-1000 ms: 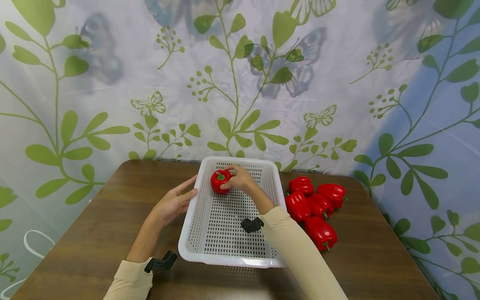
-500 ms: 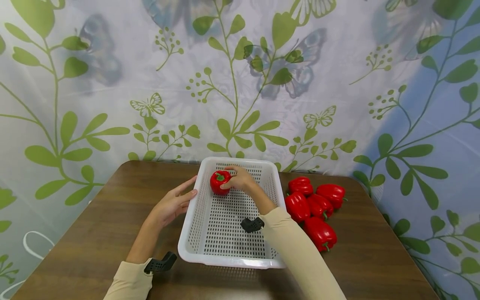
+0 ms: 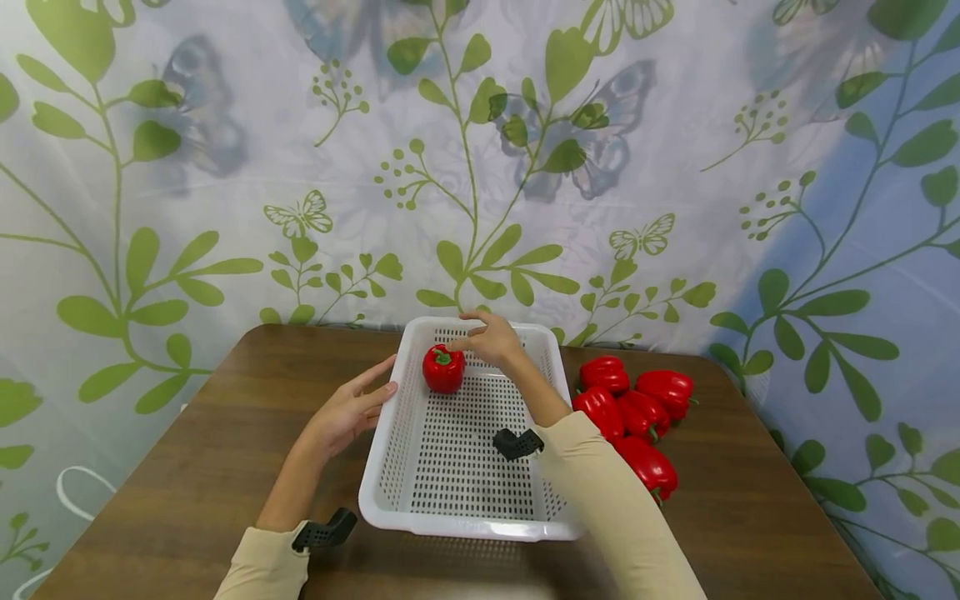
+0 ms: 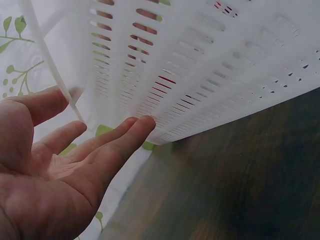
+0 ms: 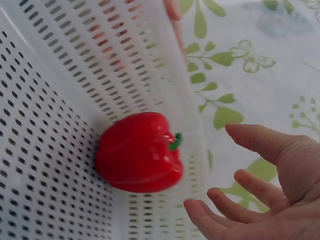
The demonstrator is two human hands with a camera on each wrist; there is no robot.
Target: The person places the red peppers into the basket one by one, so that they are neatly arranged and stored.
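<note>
A red bell pepper [image 3: 443,369] with a green stem stands upright in the far left corner of the white perforated basket [image 3: 468,527]. My right hand [image 3: 491,340] is over the basket's far end, just right of the pepper. In the right wrist view, the fingers of the right hand [image 5: 260,185] are spread and loosely bent, with a gap between them and the pepper [image 5: 140,152]. My left hand [image 3: 347,417] touches the basket's left side near the rim. The left wrist view shows its fingers [image 4: 125,142] extended against the perforated outer wall [image 4: 200,75].
Several more red bell peppers [image 3: 606,375] lie in a cluster on the brown wooden table [image 3: 750,500], right of the basket. The right forearm partly covers the nearest ones. Behind the table hangs a cloth [image 3: 337,167] printed with leaves and butterflies. A white cord [image 3: 71,492] shows at the left.
My right hand has let go of the bell pepper and moved up and slightly right, its fingers now apart from it. The left hand keeps its place at the basket's side.
</note>
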